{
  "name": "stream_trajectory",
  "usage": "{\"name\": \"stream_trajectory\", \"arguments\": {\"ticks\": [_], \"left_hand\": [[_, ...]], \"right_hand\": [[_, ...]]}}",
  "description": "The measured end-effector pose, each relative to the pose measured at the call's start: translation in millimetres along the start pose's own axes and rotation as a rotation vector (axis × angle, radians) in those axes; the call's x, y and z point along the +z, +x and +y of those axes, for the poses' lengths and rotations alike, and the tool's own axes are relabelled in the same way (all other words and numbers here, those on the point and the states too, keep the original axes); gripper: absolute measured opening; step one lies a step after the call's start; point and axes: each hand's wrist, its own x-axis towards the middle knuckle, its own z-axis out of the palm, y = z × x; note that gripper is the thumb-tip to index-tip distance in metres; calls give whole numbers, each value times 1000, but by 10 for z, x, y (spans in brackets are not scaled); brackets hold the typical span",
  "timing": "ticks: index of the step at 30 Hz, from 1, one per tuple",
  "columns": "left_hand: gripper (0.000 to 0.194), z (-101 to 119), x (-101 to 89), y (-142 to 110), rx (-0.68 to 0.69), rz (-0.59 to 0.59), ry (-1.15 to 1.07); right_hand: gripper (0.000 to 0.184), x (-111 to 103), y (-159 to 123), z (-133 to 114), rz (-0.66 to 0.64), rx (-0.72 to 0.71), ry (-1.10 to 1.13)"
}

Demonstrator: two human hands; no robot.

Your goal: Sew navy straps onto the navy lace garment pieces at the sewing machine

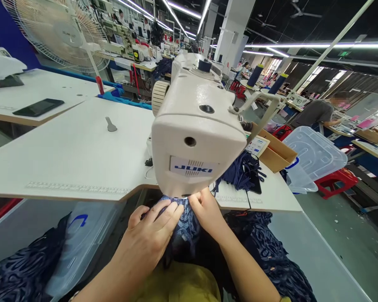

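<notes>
A white JUKI sewing machine stands in front of me, its head hiding the needle area. Beneath it lies a piece of navy lace fabric, hanging over the table edge toward my lap. My left hand grips the lace from the left, fingers curled over it. From the right, my right hand pinches the same lace close under the machine head; its fingertips are partly hidden. Right of the machine, a heap of navy straps rests on the table.
On the white table lies a small grey metal piece. A phone is at far left, near a large fan. More navy lace hangs at right. An open cardboard box and a clear plastic lid stand beyond.
</notes>
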Motion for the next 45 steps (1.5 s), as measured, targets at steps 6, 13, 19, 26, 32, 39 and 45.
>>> {"name": "stream_trajectory", "arguments": {"ticks": [6,13,19,26,32,39,45], "left_hand": [[36,42,43,19,-68,-34,60],[40,79,46,7,-93,-74,99],[39,76,53,14,-79,-70,97],[39,102,60,20,-90,-71,113],[37,112,37,28,-66,-18,144],[38,76,62,14,-84,24,150],[39,42,26,7,-81,-14,145]], "right_hand": [[6,6,74,-8,34,-25,-193],[14,13,114,7,50,-71,-206],[16,10,112,-10,40,-46,-179],[13,15,126,-4,35,-31,-181],[8,13,116,-12,37,-18,-179],[11,13,126,-16,18,-22,-217],[11,25,149,-5,29,-74,-206]]}}
